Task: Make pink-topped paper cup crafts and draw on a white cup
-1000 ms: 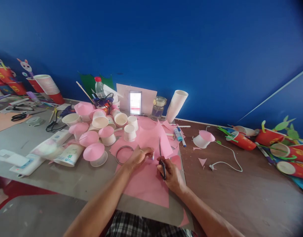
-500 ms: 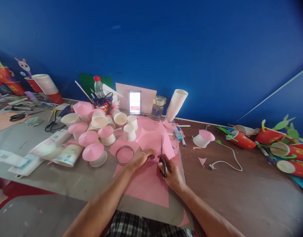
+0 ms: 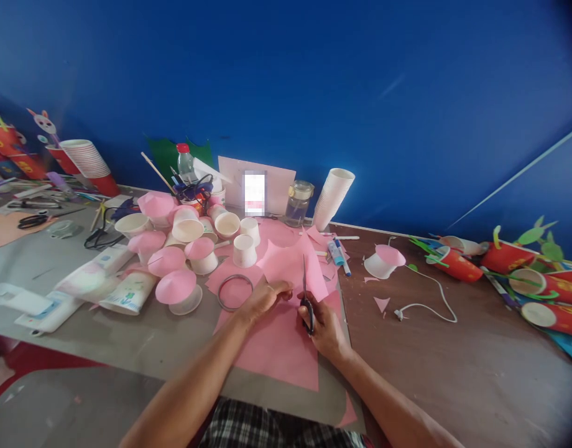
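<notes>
My left hand (image 3: 263, 297) pinches the lower edge of a raised piece of pink paper (image 3: 290, 264). My right hand (image 3: 324, 330) grips a pair of black-handled scissors (image 3: 305, 289), whose blades point up into that paper. Both hands hover over a large pink sheet (image 3: 279, 345) lying flat on the grey table (image 3: 141, 339). A metal ring (image 3: 234, 291) lies just left of my left hand.
White cups, several capped with pink paper cones (image 3: 176, 287), crowd the left. A stack of white cups (image 3: 331, 198), a jar (image 3: 299, 202) and a bottle (image 3: 186, 165) stand at the back. A capped cup (image 3: 383, 261), white cable (image 3: 430, 302) and red decorated cups (image 3: 542, 292) lie right.
The held pink paper has turned a little in my left hand, and the scissors have shifted slightly right and up along it. The view dipped slightly.
</notes>
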Demonstrator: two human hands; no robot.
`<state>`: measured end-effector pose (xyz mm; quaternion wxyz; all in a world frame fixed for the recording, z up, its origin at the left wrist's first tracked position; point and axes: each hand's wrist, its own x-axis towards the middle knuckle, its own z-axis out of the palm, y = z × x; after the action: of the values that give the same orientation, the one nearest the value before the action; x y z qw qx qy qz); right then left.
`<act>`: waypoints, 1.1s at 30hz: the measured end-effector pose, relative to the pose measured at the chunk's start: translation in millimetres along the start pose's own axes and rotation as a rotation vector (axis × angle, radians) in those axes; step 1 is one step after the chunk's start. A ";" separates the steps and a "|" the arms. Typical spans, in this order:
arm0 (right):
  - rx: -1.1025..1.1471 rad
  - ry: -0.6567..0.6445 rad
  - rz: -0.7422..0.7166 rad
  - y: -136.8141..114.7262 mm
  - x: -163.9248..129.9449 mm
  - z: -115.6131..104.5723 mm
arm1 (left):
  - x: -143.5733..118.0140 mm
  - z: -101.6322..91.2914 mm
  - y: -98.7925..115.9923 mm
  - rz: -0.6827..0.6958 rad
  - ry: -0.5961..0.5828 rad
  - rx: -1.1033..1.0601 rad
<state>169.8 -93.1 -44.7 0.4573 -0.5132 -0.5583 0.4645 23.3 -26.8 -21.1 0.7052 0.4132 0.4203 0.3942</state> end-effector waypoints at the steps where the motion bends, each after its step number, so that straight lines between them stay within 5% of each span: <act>1: -0.001 -0.002 -0.001 0.8 0.0 -0.1 | 0.6 -0.4 -0.3 0.017 -0.015 -0.015; 20: -0.001 0.000 -0.026 11.0 -2.1 -0.8 | -8.4 7.1 10.9 0.079 0.033 -0.193; 33: -0.068 -0.049 -0.048 -15.3 -1.5 -2.2 | -11.4 12.2 14.7 0.147 0.079 -0.045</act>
<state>169.8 -95.2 -29.3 0.4367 -0.5034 -0.5970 0.4467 27.6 -35.1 -0.9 0.6664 0.4112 0.4072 0.4702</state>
